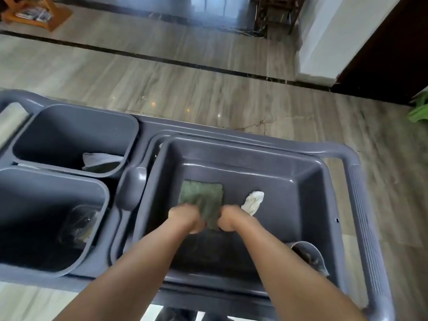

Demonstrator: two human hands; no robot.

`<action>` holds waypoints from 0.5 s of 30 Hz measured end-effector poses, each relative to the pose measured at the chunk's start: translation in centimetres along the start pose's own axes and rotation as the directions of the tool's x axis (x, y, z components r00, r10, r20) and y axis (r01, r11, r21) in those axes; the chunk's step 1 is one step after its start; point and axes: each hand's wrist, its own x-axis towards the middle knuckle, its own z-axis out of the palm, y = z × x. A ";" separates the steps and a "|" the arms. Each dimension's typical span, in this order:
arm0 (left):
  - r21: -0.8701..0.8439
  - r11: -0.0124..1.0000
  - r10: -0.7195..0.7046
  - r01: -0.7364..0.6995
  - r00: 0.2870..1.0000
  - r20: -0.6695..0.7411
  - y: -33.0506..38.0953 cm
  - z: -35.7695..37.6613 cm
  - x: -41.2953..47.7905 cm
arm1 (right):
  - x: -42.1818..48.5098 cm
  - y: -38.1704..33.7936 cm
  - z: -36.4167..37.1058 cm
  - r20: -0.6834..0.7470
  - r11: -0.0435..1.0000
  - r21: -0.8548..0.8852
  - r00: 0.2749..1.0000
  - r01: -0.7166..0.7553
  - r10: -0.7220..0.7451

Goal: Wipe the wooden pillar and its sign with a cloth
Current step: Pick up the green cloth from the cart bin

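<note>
Two hands are gripping one green cloth (201, 202) over the large grey tub (319, 205) of a cleaning cart (361, 205): left hand (185, 216) clenching its near-left edge, right hand (231, 217) clenching its near-right edge, both equally close. Cloth is spreading away from the person, lying just beyond the knuckles. White rag (253, 202) is lying just right. Pillar and sign are not showing.

Two bare hands — left hand (185, 216) and right hand (230, 217). Two cloths: one green cloth (201, 200), one white cloth (253, 202). Three grey bins — one large bin (301, 181), two smaller bins (69, 126) (46, 188) — on one cart (361, 205).
</note>
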 end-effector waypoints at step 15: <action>-0.403 0.909 -0.242 0.106 0.921 -0.304 -0.7 4.3 2.8 | 2.5 -1.4 5.0 -0.323 0.914 0.401 0.924 -0.064 0.207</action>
